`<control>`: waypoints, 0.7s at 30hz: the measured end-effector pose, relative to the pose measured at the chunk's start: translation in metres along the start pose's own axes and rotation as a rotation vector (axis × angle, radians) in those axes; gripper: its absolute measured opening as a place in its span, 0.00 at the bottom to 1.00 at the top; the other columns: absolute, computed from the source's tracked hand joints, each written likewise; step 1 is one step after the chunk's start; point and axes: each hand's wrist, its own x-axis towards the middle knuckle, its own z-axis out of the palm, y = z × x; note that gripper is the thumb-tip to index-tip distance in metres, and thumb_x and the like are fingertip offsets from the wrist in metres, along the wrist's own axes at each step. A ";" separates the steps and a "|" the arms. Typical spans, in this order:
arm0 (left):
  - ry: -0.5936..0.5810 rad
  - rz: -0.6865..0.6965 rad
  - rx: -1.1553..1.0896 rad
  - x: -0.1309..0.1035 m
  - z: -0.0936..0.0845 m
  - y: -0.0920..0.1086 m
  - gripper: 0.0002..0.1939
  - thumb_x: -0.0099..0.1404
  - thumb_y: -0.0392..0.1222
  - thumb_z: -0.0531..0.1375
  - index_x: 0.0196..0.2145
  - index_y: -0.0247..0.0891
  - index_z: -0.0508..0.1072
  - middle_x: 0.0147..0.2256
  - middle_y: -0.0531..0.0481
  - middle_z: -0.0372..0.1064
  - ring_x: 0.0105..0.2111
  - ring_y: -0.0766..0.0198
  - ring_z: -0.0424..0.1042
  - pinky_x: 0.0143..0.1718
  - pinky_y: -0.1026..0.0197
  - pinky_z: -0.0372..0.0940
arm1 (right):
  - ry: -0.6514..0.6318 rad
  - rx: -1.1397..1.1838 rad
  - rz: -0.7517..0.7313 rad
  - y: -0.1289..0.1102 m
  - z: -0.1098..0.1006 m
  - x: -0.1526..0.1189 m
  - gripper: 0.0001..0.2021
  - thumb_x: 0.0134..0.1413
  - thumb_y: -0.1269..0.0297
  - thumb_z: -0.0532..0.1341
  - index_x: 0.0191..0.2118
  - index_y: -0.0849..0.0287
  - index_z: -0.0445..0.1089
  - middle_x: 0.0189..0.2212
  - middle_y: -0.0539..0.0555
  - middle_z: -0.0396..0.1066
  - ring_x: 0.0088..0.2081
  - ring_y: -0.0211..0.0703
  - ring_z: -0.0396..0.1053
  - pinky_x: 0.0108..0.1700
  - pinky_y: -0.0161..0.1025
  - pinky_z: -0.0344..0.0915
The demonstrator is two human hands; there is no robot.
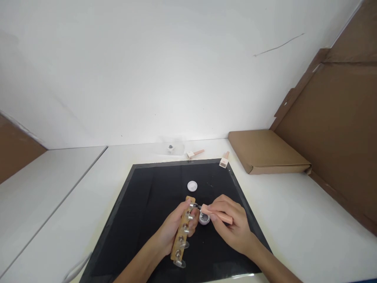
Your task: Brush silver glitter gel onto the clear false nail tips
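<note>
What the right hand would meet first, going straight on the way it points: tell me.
Leading with the brush, the right hand would probably meet the uppermost clear tip on the wooden strip in the left hand; the open jar looks lower, though depth is unclear.

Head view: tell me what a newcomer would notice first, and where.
Probably the black mat, dark against the white table. Over it, the left hand holds a tan strip bearing clear pieces, and the right hand a pink-handled tool. A flat brown box lies to the mat's right.
</note>
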 end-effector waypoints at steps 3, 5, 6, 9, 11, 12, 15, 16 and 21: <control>-0.038 0.036 -0.001 0.000 0.000 0.001 0.20 0.61 0.55 0.54 0.21 0.36 0.61 0.17 0.57 0.52 0.17 0.73 0.47 0.19 0.68 0.45 | 0.041 -0.018 0.024 -0.001 0.000 0.001 0.07 0.53 0.76 0.57 0.32 0.58 0.70 0.22 0.51 0.69 0.22 0.39 0.67 0.23 0.35 0.64; -0.065 0.055 -0.008 0.000 -0.001 0.002 0.20 0.61 0.55 0.54 0.21 0.36 0.61 0.17 0.57 0.52 0.17 0.73 0.47 0.19 0.68 0.45 | 0.052 -0.030 0.031 -0.002 0.000 0.001 0.07 0.53 0.76 0.57 0.31 0.58 0.69 0.21 0.51 0.68 0.21 0.39 0.66 0.22 0.35 0.64; -0.073 0.058 -0.011 0.000 -0.001 0.002 0.20 0.61 0.55 0.54 0.21 0.36 0.61 0.17 0.57 0.52 0.17 0.73 0.46 0.19 0.68 0.45 | 0.053 -0.033 0.034 -0.003 -0.001 0.001 0.07 0.53 0.76 0.57 0.31 0.58 0.69 0.21 0.51 0.67 0.21 0.39 0.66 0.22 0.35 0.63; -0.076 0.061 -0.016 0.000 -0.002 0.002 0.20 0.61 0.55 0.54 0.21 0.36 0.61 0.17 0.57 0.51 0.17 0.73 0.46 0.18 0.68 0.44 | 0.043 -0.032 0.038 -0.004 -0.001 0.002 0.07 0.54 0.76 0.57 0.31 0.59 0.69 0.21 0.51 0.67 0.22 0.39 0.66 0.23 0.35 0.63; -0.079 0.069 -0.023 0.000 -0.002 0.003 0.20 0.61 0.55 0.54 0.21 0.37 0.61 0.17 0.57 0.51 0.17 0.73 0.45 0.18 0.68 0.44 | 0.040 -0.029 0.043 -0.004 -0.001 0.002 0.07 0.54 0.76 0.56 0.32 0.59 0.69 0.21 0.51 0.67 0.22 0.39 0.66 0.23 0.35 0.63; -0.082 0.073 -0.028 0.000 -0.003 0.003 0.20 0.61 0.54 0.54 0.21 0.37 0.61 0.17 0.57 0.51 0.17 0.73 0.45 0.18 0.68 0.44 | 0.042 -0.032 0.046 -0.005 -0.002 0.002 0.06 0.54 0.75 0.57 0.32 0.59 0.69 0.21 0.51 0.67 0.22 0.39 0.65 0.23 0.34 0.63; -0.094 0.078 -0.048 0.000 -0.003 0.003 0.19 0.62 0.53 0.53 0.21 0.37 0.61 0.17 0.57 0.51 0.17 0.72 0.45 0.18 0.68 0.45 | 0.052 -0.042 0.052 -0.004 -0.002 0.002 0.06 0.54 0.75 0.57 0.33 0.58 0.69 0.21 0.51 0.68 0.20 0.38 0.63 0.21 0.34 0.61; -0.094 0.081 -0.053 0.000 -0.003 0.004 0.19 0.62 0.53 0.52 0.21 0.37 0.61 0.17 0.57 0.51 0.17 0.72 0.45 0.18 0.68 0.45 | 0.052 -0.041 0.053 -0.003 -0.001 0.002 0.06 0.54 0.75 0.57 0.33 0.58 0.69 0.21 0.51 0.69 0.20 0.38 0.63 0.21 0.34 0.61; -0.076 0.120 -0.067 -0.001 -0.002 0.009 0.18 0.63 0.50 0.51 0.21 0.36 0.61 0.16 0.57 0.51 0.16 0.72 0.45 0.17 0.69 0.45 | 0.030 0.002 0.125 0.003 0.001 -0.003 0.06 0.55 0.73 0.57 0.36 0.58 0.70 0.24 0.52 0.72 0.23 0.39 0.69 0.25 0.34 0.65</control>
